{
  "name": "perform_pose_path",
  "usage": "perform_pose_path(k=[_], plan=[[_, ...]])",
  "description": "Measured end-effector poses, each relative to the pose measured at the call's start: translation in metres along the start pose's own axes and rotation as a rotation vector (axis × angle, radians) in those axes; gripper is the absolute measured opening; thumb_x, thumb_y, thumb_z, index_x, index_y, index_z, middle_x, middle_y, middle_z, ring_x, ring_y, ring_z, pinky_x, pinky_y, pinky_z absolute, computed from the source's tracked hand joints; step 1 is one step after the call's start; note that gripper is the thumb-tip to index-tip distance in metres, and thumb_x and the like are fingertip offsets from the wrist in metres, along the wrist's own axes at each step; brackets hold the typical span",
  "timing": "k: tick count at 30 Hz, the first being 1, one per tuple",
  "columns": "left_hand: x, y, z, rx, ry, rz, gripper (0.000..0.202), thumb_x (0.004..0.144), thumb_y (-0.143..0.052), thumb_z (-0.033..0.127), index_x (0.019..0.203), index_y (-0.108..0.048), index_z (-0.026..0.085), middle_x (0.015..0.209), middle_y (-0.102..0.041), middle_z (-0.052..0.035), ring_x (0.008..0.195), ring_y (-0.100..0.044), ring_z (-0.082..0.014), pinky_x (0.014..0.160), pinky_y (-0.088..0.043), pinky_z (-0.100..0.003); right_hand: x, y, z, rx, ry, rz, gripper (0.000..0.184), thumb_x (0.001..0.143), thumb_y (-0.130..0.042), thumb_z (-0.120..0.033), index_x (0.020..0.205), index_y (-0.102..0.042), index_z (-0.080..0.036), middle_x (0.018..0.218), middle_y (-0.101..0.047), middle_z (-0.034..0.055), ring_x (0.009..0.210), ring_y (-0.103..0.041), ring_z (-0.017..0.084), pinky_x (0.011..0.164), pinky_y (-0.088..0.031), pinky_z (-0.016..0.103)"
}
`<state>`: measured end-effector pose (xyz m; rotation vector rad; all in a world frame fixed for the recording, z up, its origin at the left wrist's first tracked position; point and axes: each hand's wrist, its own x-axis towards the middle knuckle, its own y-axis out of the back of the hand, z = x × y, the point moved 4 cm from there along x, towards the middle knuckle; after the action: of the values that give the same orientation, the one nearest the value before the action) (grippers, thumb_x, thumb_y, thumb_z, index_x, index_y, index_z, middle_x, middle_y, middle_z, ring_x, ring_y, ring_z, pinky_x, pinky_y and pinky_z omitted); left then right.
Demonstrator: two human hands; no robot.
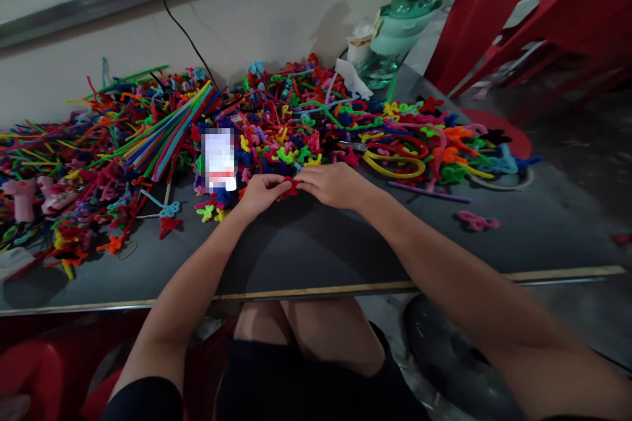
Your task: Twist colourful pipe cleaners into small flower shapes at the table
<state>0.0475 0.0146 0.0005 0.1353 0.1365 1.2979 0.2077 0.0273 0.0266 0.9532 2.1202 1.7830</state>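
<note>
My left hand point(263, 194) and my right hand point(332, 184) meet over the grey table point(306, 243), fingers pinched together. Between them sits a small red pipe-cleaner piece point(291, 188), gripped by both hands. Just beyond my fingers spreads a big heap of coloured pipe cleaners and twisted shapes point(296, 125). A bundle of straight pipe cleaners point(168, 131) lies to the left of the heap.
A blurred phone-like object point(220, 159) stands by the heap. A green water bottle point(399, 33) is at the back right, red plastic chairs point(518, 20) beyond it. A pink twisted piece point(476, 220) lies alone at right. Pink figures point(34, 194) sit at far left.
</note>
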Motion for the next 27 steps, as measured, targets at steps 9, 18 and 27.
perform_pose_path(k=[9,18,27], plan=[[-0.0002,-0.0015,0.0023,0.022,0.074,-0.038,0.020,0.074,-0.069,0.036,0.064,-0.070,0.019,0.053,-0.060,-0.0009,0.046,-0.048,-0.0076,0.049,-0.041,-0.024,-0.0011,-0.0031,-0.0097,-0.182,0.050,-0.053,0.029,0.098,-0.041,-0.029,0.090,-0.066,-0.017,0.082,-0.069,0.0055,0.071,-0.058,0.015,0.055,-0.024,0.027],[0.0002,-0.0005,0.0023,0.059,0.061,-0.065,0.021,0.075,-0.069,0.034,0.064,-0.071,0.017,0.053,-0.062,-0.0027,0.046,-0.053,-0.0089,0.048,-0.044,-0.024,-0.0041,-0.0042,-0.0099,-0.109,0.079,-0.064,0.030,0.097,-0.038,-0.025,0.087,-0.065,-0.016,0.080,-0.068,0.0052,0.066,-0.055,0.013,0.056,-0.025,0.027],[0.0038,0.0018,-0.0050,-0.188,0.039,0.036,0.021,0.077,-0.070,0.035,0.088,-0.072,0.018,0.068,-0.067,-0.0023,0.059,-0.057,-0.0090,0.061,-0.049,-0.025,-0.0024,-0.0012,-0.0077,-0.108,-0.054,0.145,0.038,0.098,-0.034,-0.032,0.088,-0.068,-0.018,0.080,-0.071,0.0061,0.068,-0.059,0.015,0.057,-0.028,0.029]])
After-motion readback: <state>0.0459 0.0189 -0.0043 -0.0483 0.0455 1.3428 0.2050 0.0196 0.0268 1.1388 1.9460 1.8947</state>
